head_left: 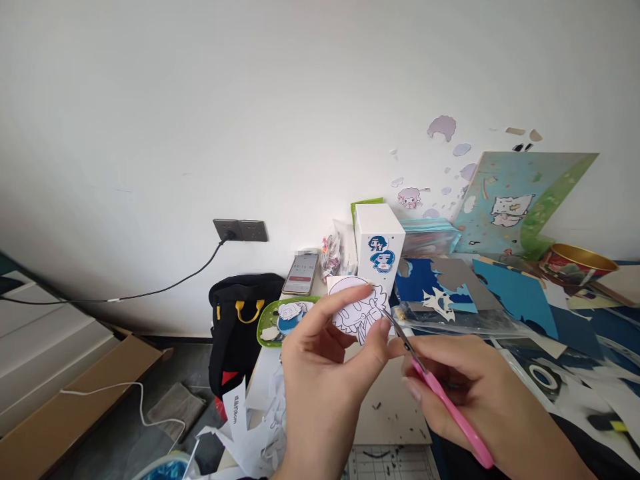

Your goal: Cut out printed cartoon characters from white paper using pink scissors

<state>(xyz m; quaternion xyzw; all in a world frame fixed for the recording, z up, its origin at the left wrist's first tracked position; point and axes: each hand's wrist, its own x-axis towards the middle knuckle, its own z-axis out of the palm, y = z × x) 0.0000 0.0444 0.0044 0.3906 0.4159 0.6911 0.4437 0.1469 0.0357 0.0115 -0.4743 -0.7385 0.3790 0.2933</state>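
Between the thumb and fingers of my left hand [325,373] is a paper cut-out [350,313] printed with a line-drawn cartoon figure. My right hand [465,387] is closed around pink-handled scissors [450,407], seen nearly edge-on. Their metal blades meet the right edge of the cut-out, close to my left thumb. Both hands are raised above a pale work surface [390,407] with small dark scraps on it. My left fingers cover part of the drawing.
Behind my hands stands a white box [377,230] with blue stickers. A phone [301,273] and a green tray [265,325] of cut-outs are left of it. Blue sheets [520,293] and a bowl [577,265] lie right. Paper scraps [255,427] pile at lower left, near a black bag [220,333].
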